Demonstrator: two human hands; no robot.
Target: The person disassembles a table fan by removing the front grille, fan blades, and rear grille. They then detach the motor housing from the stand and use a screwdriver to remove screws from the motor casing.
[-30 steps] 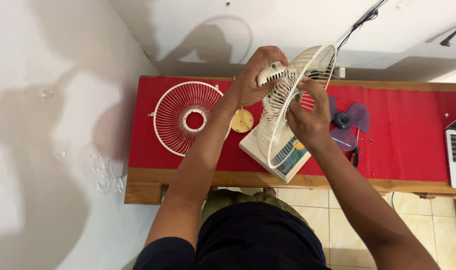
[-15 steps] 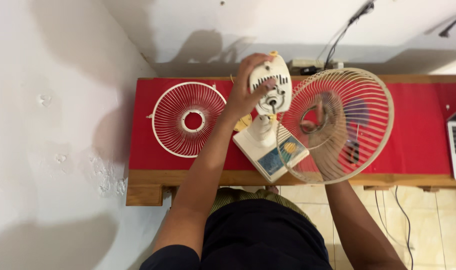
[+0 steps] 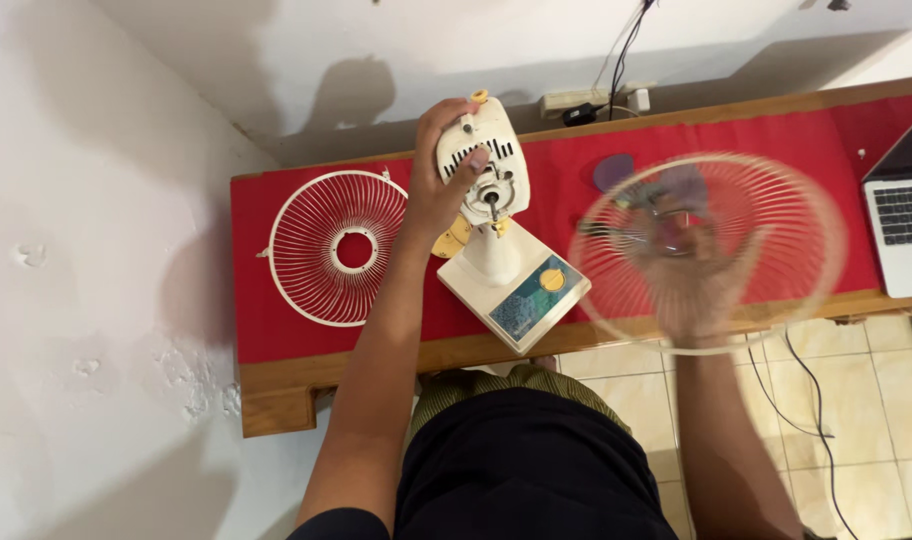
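Fingers of left hand (image 3: 438, 190) wrapped round fan motor head (image 3: 484, 160); right hand (image 3: 691, 285) grips blurred wire guard (image 3: 776, 215).

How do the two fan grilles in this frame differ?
The left grille lies flat on the red cloth, untouched and sharp in the picture; the right grille is held up off the bench by the right hand and shows blurred. The left grille has an open ring at its centre; the right grille's centre is covered by the hand. Both are round, pale wire guards.
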